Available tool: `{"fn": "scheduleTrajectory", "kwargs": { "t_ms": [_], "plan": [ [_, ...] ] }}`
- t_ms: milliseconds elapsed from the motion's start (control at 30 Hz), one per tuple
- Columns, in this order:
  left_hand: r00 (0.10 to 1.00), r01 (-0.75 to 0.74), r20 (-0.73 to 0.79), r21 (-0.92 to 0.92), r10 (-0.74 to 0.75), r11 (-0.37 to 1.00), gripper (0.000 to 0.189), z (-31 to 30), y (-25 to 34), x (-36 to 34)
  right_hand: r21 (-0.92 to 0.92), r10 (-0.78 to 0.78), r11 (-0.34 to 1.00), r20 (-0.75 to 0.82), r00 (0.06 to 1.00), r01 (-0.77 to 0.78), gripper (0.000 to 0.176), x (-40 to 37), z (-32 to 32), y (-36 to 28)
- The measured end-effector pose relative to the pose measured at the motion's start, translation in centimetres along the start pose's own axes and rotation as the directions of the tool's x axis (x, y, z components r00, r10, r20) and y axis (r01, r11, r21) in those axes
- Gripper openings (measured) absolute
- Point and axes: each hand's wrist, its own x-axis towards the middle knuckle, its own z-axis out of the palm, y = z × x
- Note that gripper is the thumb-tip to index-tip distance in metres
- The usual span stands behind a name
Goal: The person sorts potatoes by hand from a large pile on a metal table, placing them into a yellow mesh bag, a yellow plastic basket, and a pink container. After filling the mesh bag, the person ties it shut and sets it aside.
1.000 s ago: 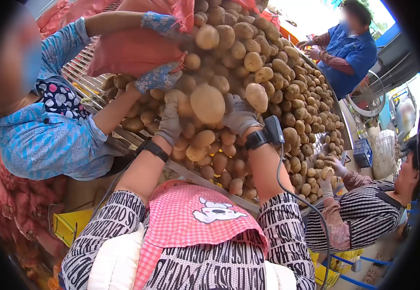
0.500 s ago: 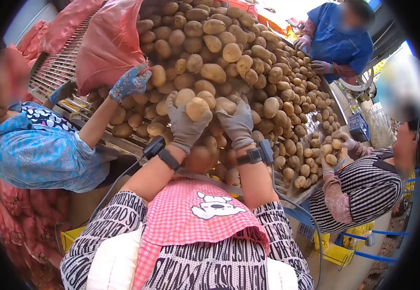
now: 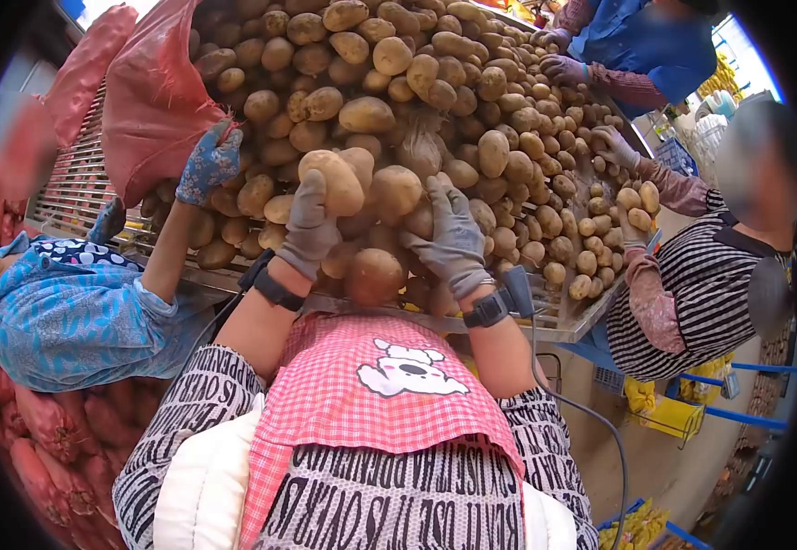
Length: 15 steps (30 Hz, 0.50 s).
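Observation:
My left hand (image 3: 311,227), in a grey glove, is closed around the side of a large potato (image 3: 332,181), with its other fingers partly hidden. My right hand (image 3: 456,240), also gloved in grey, has its thumb and fingers apart beside another large potato (image 3: 394,191). Between my hands more potatoes crowd together, and one round potato (image 3: 376,277) sits low near the table's front edge. A clear crumpled plastic piece (image 3: 423,137) lies among the potatoes above my right hand.
At left, a co-worker's patterned glove (image 3: 209,165) grips a red mesh sack (image 3: 155,101) over the slatted table (image 3: 73,188). Two people stand at right, one's hand (image 3: 635,220) by small potatoes. Full red sacks (image 3: 59,440) lie lower left.
My hands have moved apart, and the potatoes between them have shifted. My view has turned a little. The co-worker at right has a hand farther up the pile.

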Motion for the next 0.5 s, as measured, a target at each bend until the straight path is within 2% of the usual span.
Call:
{"fn": "scheduleTrajectory", "kwargs": {
  "t_ms": [33,100,133,200,233,267,300,333,367,400,433,467,500],
  "plan": [
    [1.0,0.003,0.008,0.004,-0.003,1.0,0.066,0.1,1.2,-0.5,0.001,0.006,1.0,-0.007,1.0,-0.006,0.084,0.0,0.2,-0.1],
    [0.977,0.205,0.119,-0.331,-0.174,0.921,0.077,-1.4,3.2,-1.4,-0.013,0.058,0.998,0.028,0.998,-0.058,0.082,0.2,0.5,-0.3],
    [0.938,0.307,0.27,-0.346,-0.219,0.887,0.078,-2.6,3.8,-1.6,-0.014,0.059,0.998,0.028,0.998,-0.059,0.082,0.5,0.7,-0.2],
    [0.93,0.349,0.267,-0.419,-0.254,0.838,0.078,-2.8,4.9,-3.3,0.17,0.066,0.984,-0.019,0.998,-0.061,0.072,1.2,1.1,0.2],
    [0.918,0.39,0.266,-0.49,-0.293,0.78,0.078,-2.9,5.5,-4.3,0.167,0.069,0.984,-0.014,0.998,-0.065,0.072,1.6,1.4,0.8],
    [0.914,0.394,0.309,-0.522,-0.263,0.756,0.077,-5.1,4.8,-5.1,0.383,0.153,0.909,0.066,0.986,-0.166,0.069,1.9,1.7,1.9],
    [0.914,0.396,0.307,-0.525,-0.266,0.753,0.077,-5.9,4.9,-6.2,0.57,0.214,0.777,0.16,0.964,-0.268,0.066,2.0,1.5,2.7],
    [0.901,0.434,0.276,-0.54,-0.335,0.721,0.076,-6.4,5.0,-7.4,0.712,0.242,0.613,0.242,0.94,-0.341,0.063,2.1,0.6,2.8],
    [0.883,0.466,0.246,-0.558,-0.399,0.687,0.074,-6.6,4.9,-8.1,0.707,0.243,0.617,0.246,0.938,-0.345,0.063,2.3,-0.5,2.9],
    [0.885,0.464,0.351,-0.6,-0.307,0.652,0.076,-6.4,4.6,-8.2,0.828,0.259,0.376,0.337,0.905,-0.416,0.064,2.3,-1.7,2.9],
    [0.888,0.458,0.349,-0.606,-0.299,0.651,0.076,-6.2,4.3,-8.2,0.88,0.245,0.108,0.428,0.87,-0.463,0.066,2.3,-2.5,3.1],
    [0.892,0.451,0.35,-0.626,-0.287,0.637,0.078,-5.9,4.3,-8.2,0.914,0.246,0.027,0.386,0.889,-0.404,0.068,2.2,-2.3,4.0],
    [0.896,0.442,0.35,-0.645,-0.273,0.623,0.08,-5.5,4.3,-8.3,0.911,0.24,0.034,0.392,0.888,-0.411,0.068,2.0,-2.7,3.9]
  ]
}}
